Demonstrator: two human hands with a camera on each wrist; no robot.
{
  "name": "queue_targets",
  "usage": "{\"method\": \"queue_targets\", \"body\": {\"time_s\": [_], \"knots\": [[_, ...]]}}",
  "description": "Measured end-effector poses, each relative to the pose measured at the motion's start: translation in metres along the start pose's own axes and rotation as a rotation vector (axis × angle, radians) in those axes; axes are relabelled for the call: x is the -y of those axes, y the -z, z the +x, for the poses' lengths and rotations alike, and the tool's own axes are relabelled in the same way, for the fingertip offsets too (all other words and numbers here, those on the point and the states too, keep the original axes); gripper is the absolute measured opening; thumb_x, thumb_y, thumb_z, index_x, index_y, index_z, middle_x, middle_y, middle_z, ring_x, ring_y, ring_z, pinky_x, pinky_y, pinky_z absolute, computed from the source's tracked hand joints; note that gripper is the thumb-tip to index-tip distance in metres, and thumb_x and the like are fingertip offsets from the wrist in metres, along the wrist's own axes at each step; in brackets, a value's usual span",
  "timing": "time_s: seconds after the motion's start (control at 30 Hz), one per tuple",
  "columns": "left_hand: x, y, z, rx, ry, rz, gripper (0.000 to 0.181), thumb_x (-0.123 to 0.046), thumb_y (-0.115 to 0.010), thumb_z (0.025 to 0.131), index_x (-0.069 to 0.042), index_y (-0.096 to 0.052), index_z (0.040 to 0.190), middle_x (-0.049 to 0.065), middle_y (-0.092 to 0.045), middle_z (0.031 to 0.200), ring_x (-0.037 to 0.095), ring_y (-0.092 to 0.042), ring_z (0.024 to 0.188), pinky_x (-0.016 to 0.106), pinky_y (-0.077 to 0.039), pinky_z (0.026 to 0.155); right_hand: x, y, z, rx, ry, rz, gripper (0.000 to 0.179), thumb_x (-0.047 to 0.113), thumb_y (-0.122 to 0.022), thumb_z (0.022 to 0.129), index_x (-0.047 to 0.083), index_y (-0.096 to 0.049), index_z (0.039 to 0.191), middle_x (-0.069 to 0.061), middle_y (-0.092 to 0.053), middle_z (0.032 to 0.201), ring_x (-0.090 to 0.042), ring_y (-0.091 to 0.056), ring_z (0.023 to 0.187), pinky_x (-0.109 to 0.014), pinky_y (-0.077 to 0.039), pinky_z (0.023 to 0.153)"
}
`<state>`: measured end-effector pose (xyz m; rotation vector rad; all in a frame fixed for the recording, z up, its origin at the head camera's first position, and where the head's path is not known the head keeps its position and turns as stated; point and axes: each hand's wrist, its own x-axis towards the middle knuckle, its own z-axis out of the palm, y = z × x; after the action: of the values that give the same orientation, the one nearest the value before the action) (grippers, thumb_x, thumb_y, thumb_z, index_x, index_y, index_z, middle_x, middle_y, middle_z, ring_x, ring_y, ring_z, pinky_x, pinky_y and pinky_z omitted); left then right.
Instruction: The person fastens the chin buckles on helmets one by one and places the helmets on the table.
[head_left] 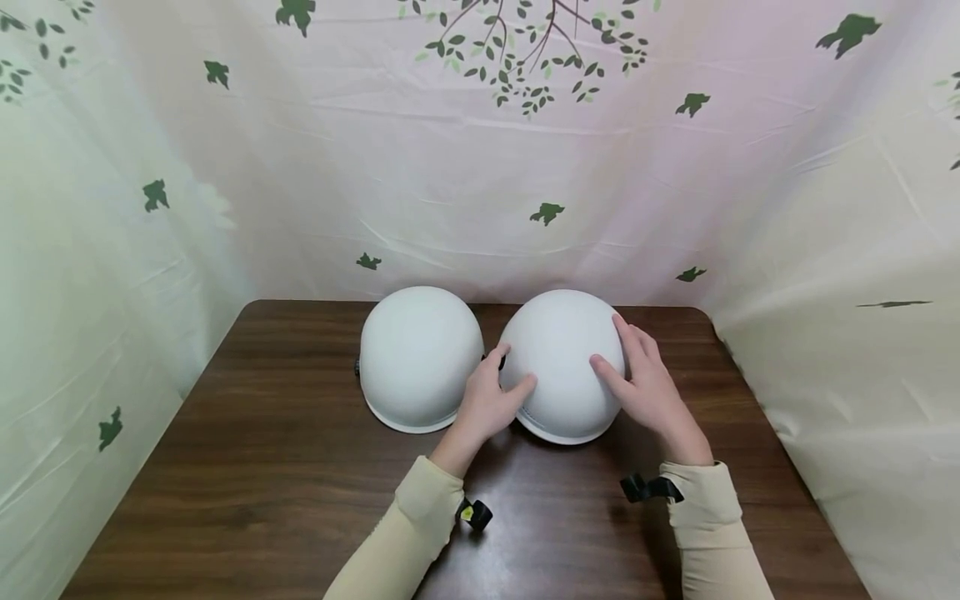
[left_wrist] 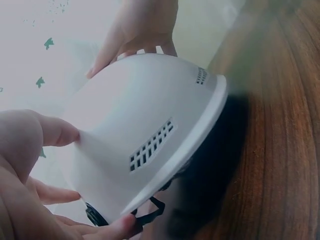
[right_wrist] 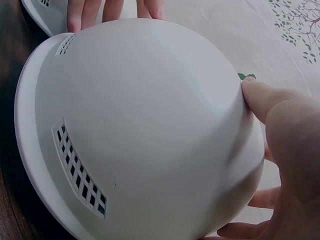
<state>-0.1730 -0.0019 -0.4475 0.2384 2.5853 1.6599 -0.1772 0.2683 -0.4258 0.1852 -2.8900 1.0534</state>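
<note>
Two white hard hats stand side by side, dome up, on the brown table. Both hands hold the right hard hat [head_left: 566, 333] from opposite sides. My left hand [head_left: 489, 402] spreads its thumb and fingers over the left side, near a black knob [left_wrist: 94, 215] and a black strap [left_wrist: 150, 214] at the rim. On the other side, my right hand [head_left: 651, 390] holds the dome with thumb and fingers apart. Slotted vents [left_wrist: 152, 146] show above the rim, and a dark shadow lies beneath it. The left hard hat [head_left: 420, 354] sits close beside, untouched.
The wood-grain table [head_left: 247, 467] ends at a back edge just behind the hats. A pale curtain [head_left: 450, 167] with green leaf and bird prints surrounds it on three sides. Black straps [head_left: 651, 488] are worn at the wrists.
</note>
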Motion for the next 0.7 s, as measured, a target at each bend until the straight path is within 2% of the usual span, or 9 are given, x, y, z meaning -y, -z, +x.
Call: {"method": "queue_targets", "body": {"time_s": [0.17, 0.4, 0.47, 0.57, 0.7], "knots": [[-0.002, 0.001, -0.001, 0.029, 0.005, 0.036, 0.070, -0.039, -0.063, 0.101, -0.007, -0.041, 0.160, 0.018, -0.046, 0.160, 0.036, -0.043, 0.149, 0.055, -0.040, 0.118, 0.000, -0.001, 0.000, 0.006, -0.004, -0.008, 0.086, 0.057, -0.055, 0.104, 0.026, -0.010, 0.171, -0.025, -0.015, 0.169, -0.055, -0.035, 0.143, -0.080, -0.037, 0.105], [-0.004, -0.001, -0.007, 0.116, -0.039, 0.115, 0.066, -0.030, -0.050, 0.108, 0.004, -0.031, 0.162, 0.030, -0.034, 0.164, 0.047, -0.026, 0.155, 0.058, -0.029, 0.124, 0.003, -0.005, -0.001, 0.002, -0.009, -0.028, 0.087, 0.059, -0.058, 0.103, 0.026, -0.014, 0.171, -0.027, -0.014, 0.169, -0.057, -0.034, 0.144, -0.080, -0.037, 0.105], [-0.008, -0.001, -0.010, 0.139, -0.068, 0.137, 0.065, -0.029, -0.050, 0.109, 0.004, -0.031, 0.162, 0.029, -0.035, 0.164, 0.044, -0.028, 0.156, 0.055, -0.029, 0.125, 0.003, -0.007, -0.001, 0.001, -0.005, -0.039, 0.087, 0.058, -0.059, 0.103, 0.025, -0.015, 0.170, -0.028, -0.015, 0.169, -0.057, -0.036, 0.142, -0.080, -0.038, 0.105], [-0.016, -0.001, -0.016, 0.160, -0.115, 0.177, 0.066, -0.032, -0.055, 0.107, 0.001, -0.035, 0.161, 0.026, -0.037, 0.163, 0.040, -0.037, 0.152, 0.053, -0.035, 0.122, 0.001, -0.009, -0.001, -0.004, -0.001, -0.055, 0.088, 0.058, -0.059, 0.103, 0.024, -0.015, 0.170, -0.029, -0.016, 0.168, -0.057, -0.038, 0.141, -0.079, -0.039, 0.105], [-0.020, -0.004, -0.027, 0.199, -0.141, 0.242, 0.072, -0.038, -0.061, 0.104, -0.004, -0.036, 0.163, 0.030, -0.029, 0.166, 0.044, -0.041, 0.148, 0.056, -0.041, 0.117, 0.001, -0.011, 0.000, -0.002, -0.007, -0.058, 0.089, 0.058, -0.059, 0.103, 0.024, -0.014, 0.171, -0.028, -0.016, 0.168, -0.057, -0.038, 0.141, -0.080, -0.038, 0.104]]}}
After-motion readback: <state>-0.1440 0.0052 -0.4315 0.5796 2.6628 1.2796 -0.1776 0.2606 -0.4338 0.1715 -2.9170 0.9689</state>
